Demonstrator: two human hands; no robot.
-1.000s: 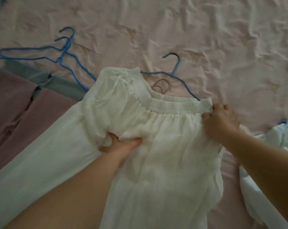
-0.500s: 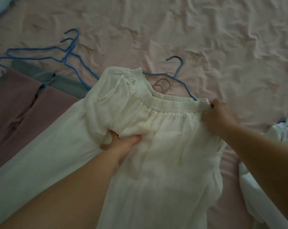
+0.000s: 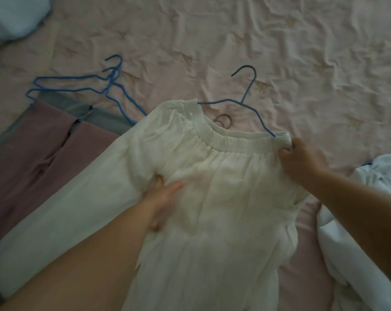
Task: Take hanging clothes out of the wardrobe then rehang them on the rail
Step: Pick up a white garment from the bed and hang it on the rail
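Head view: right hand (image 3: 302, 160) pinches white garment (image 3: 212, 198) waistband (blue hanger (image 3: 246, 102) inside); left hand (image 3: 163, 194) grips gathered fabric

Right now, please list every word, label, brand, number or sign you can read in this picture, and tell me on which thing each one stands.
None: no readable text shows anywhere.
White garment: plain fabric, no tag or print in view.
Blue hanger: bare wire, no marking.
Pink bedsheet: faint pattern only, no letters.
Mauve garment: no label visible.
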